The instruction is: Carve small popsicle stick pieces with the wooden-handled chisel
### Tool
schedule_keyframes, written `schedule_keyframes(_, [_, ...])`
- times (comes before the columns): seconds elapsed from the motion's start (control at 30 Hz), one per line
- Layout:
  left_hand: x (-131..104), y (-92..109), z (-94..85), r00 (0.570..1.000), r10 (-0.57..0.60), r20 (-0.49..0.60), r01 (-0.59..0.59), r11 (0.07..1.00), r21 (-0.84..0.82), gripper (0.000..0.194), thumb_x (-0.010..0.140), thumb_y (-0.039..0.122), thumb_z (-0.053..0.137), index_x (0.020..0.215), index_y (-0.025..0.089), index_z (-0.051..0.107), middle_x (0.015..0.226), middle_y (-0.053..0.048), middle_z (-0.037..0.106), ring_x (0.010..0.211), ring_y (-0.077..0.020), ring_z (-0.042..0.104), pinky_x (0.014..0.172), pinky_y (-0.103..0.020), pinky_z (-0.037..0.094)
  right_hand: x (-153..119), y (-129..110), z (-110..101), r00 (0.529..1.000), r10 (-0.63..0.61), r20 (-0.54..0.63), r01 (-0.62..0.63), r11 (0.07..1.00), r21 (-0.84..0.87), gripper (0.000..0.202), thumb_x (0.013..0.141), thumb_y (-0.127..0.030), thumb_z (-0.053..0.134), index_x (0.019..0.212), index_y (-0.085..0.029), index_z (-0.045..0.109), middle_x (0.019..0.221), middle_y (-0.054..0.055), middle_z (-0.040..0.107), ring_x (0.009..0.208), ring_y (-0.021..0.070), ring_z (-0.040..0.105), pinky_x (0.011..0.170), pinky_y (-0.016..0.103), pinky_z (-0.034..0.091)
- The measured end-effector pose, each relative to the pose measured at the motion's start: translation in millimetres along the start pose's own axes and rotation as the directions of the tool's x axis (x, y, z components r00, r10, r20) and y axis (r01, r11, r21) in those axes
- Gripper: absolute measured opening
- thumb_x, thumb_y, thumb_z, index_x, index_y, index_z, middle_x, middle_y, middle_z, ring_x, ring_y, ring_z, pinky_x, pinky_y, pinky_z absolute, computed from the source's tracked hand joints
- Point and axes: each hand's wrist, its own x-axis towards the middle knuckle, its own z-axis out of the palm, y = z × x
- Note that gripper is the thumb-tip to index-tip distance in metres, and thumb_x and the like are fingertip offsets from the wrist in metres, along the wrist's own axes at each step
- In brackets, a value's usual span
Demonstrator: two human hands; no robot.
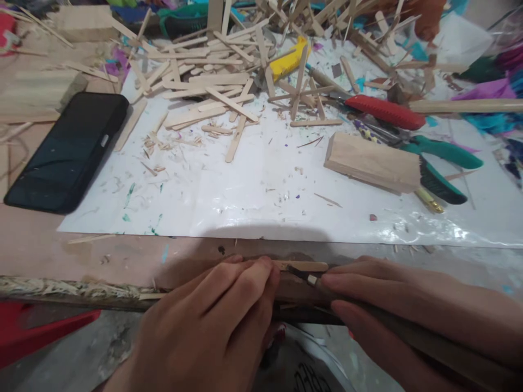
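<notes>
A wooden craft stick [312,266] lies flat near the table's front edge. My left hand [212,316] presses down on its left part, fingers together, so that end is hidden. In my right hand [400,288] is a slim carving tool [312,280] with a dark, narrow blade and a light band at its neck. Its tip touches the stick just right of my left fingertips. The grip lies between my thumb and fingers, and most of the handle is covered.
White paper [245,201] covers the table, littered with shavings. Craft sticks [212,87] pile up behind. A phone [69,152] lies left. To the right are a wood block [373,163], green-handled pliers [445,152] and a red-handled tool [384,111]. A yellow tool [290,59] sits farther back.
</notes>
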Motion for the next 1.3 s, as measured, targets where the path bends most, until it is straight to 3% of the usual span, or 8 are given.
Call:
schedule_keyframes(0.17, [-0.4, -0.4, 2.0, 1.0, 0.025, -0.019, -0.024, 1.0, 0.003, 0.026, 0.122, 0.019, 0.057, 0.135, 0.012, 0.079, 0.131, -0.001, 0.087, 0.113, -0.0196, 0.074, 0.106, -0.036, 0.059, 5.4, 2.5, -0.3, 0.999, -0.027, 0.041, 0.027, 1.0, -0.013, 0.037, 0.101, -0.012, 0.074, 0.131, -0.035, 0.076, 0.112, -0.003, 0.092, 0.088, 0.0165, 0.09, 0.076, 0.018, 0.072])
schedule_keyframes(0.37, [1.8, 4.1, -2.9, 1.0, -0.013, -0.005, 0.013, 1.0, -0.015, 0.025, 0.121, 0.016, 0.057, 0.131, 0.012, 0.08, 0.128, 0.001, 0.087, 0.115, -0.0182, 0.074, 0.109, -0.033, 0.059, 1.4, 1.5, 8.1, 0.992, 0.098, -0.084, -0.095, 0.994, 0.047, 0.019, 0.094, -0.039, 0.09, 0.112, -0.033, 0.091, 0.093, 0.005, 0.089, 0.087, 0.0278, 0.09, 0.071, 0.03, 0.075])
schedule_keyframes(0.53, [-0.5, 1.8, 1.6, 1.0, 0.006, -0.006, -0.006, 1.0, -0.001, 0.026, 0.12, 0.016, 0.058, 0.132, 0.013, 0.08, 0.133, 0.0, 0.086, 0.114, -0.0193, 0.075, 0.111, -0.034, 0.06, 3.1, 0.0, 13.3, 0.98, 0.149, -0.129, -0.138, 0.986, 0.096, 0.019, 0.093, -0.047, 0.091, 0.105, -0.033, 0.093, 0.092, 0.007, 0.088, 0.089, 0.0286, 0.089, 0.071, 0.031, 0.074])
schedule_keyframes(0.63, [-0.8, 0.0, 3.3, 1.0, 0.007, -0.027, -0.007, 1.0, 0.004, 0.025, 0.119, 0.016, 0.058, 0.13, 0.014, 0.08, 0.132, 0.001, 0.086, 0.113, -0.0198, 0.075, 0.111, -0.034, 0.06, 2.8, -0.4, 15.4, 0.98, 0.137, -0.142, -0.124, 0.988, 0.094, 0.014, 0.096, -0.042, 0.087, 0.105, -0.032, 0.091, 0.093, 0.006, 0.088, 0.087, 0.0268, 0.088, 0.07, 0.03, 0.073])
schedule_keyframes(0.87, [-0.6, 0.1, 0.9, 1.0, -0.001, -0.017, 0.001, 1.0, -0.003, 0.026, 0.12, 0.016, 0.057, 0.129, 0.014, 0.081, 0.132, 0.001, 0.087, 0.112, -0.0191, 0.074, 0.115, -0.032, 0.059, -1.6, -3.1, 19.3, 0.989, 0.09, -0.12, -0.084, 0.995, 0.056, 0.015, 0.113, -0.032, 0.064, 0.111, -0.038, 0.078, 0.108, -0.006, 0.087, 0.085, 0.0095, 0.083, 0.08, 0.016, 0.065])
schedule_keyframes(1.0, [-1.8, 0.5, 1.8, 1.0, 0.002, -0.025, -0.002, 1.0, -0.002, 0.027, 0.119, 0.016, 0.058, 0.134, 0.012, 0.079, 0.13, 0.0, 0.087, 0.112, -0.0191, 0.075, 0.118, -0.032, 0.058, 1.0, 3.2, 6.2, 0.994, 0.077, -0.081, -0.08, 0.996, -0.03, 0.015, 0.107, -0.03, 0.073, 0.111, -0.042, 0.08, 0.112, -0.009, 0.088, 0.091, 0.0109, 0.087, 0.09, 0.014, 0.068])
schedule_keyframes(1.13, [-2.7, 0.5, 3.8, 0.999, 0.015, -0.032, -0.014, 1.0, 0.006, 0.027, 0.119, 0.017, 0.058, 0.137, 0.011, 0.078, 0.129, 0.0, 0.087, 0.111, -0.0191, 0.075, 0.115, -0.032, 0.06, 5.2, 10.2, -1.4, 0.999, 0.026, -0.047, -0.028, 0.999, -0.043, 0.012, 0.109, -0.036, 0.074, 0.112, -0.045, 0.081, 0.114, -0.01, 0.09, 0.096, 0.0129, 0.088, 0.088, 0.013, 0.069])
schedule_keyframes(1.3, [-0.8, 0.4, 5.7, 0.999, 0.017, -0.028, -0.016, 1.0, 0.007, 0.027, 0.119, 0.017, 0.058, 0.136, 0.011, 0.078, 0.128, -0.001, 0.087, 0.11, -0.02, 0.076, 0.107, -0.033, 0.062, 6.3, 5.0, 7.0, 0.97, 0.207, -0.128, -0.203, 0.978, 0.045, 0.014, 0.112, -0.046, 0.071, 0.109, -0.051, 0.084, 0.113, -0.012, 0.089, 0.1, 0.0147, 0.089, 0.084, 0.017, 0.072])
